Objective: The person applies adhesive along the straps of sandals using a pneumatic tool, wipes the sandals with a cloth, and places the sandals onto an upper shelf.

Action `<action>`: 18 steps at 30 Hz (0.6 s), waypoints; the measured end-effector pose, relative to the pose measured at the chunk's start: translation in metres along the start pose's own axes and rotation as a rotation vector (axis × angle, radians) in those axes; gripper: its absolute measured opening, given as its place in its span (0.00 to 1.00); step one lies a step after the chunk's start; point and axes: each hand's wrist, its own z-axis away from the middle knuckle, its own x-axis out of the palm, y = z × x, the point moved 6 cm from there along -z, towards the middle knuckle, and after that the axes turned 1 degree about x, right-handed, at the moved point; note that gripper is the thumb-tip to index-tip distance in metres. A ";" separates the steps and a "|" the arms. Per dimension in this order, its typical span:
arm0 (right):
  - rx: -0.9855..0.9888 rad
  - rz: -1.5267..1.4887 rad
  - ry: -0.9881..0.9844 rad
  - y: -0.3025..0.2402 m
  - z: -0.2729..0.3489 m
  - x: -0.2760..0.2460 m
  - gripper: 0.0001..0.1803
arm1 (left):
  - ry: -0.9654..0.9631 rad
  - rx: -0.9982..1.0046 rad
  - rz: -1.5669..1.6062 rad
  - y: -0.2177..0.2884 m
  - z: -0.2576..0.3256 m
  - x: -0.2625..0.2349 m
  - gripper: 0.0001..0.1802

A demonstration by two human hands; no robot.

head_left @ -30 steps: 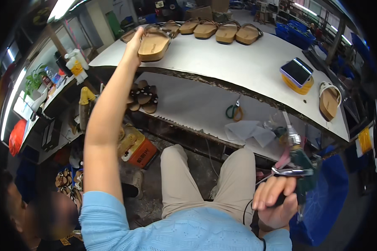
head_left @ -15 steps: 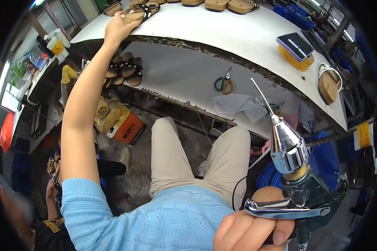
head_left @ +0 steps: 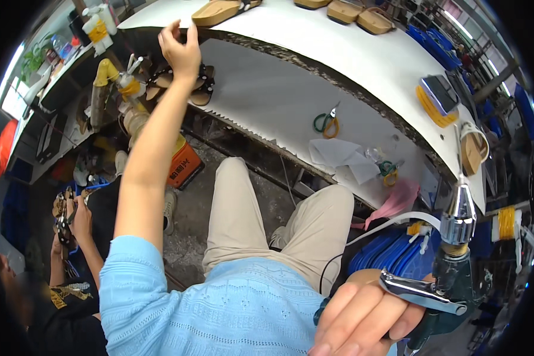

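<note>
My left hand [head_left: 182, 50] is raised at the front edge of the white upper shelf [head_left: 362, 56], fingers loosely curled and holding nothing, just below a tan sandal sole [head_left: 216, 12] and above dark strapped sandals [head_left: 202, 89] on the lower grey shelf. My right hand [head_left: 368, 314] is down by my lap, wrapped around a green spray gun [head_left: 454, 267] with a metal nozzle and lever, pointing upward.
More tan soles [head_left: 362, 16] line the upper shelf, with a yellow-and-dark brush block [head_left: 436, 98]. The lower shelf holds green-handled scissors [head_left: 326, 121], crumpled paper [head_left: 344, 157] and bottles [head_left: 121, 83]. An orange box [head_left: 184, 166] sits on the floor. Another person [head_left: 71, 237] sits at left.
My left hand has come off the sole on the upper shelf and drawn back to its front edge. The spray gun in my right hand has stayed low at right.
</note>
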 end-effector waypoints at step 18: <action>0.429 0.850 0.679 0.109 0.091 -0.096 0.30 | -0.189 -1.416 -0.154 -0.278 0.212 -0.019 0.35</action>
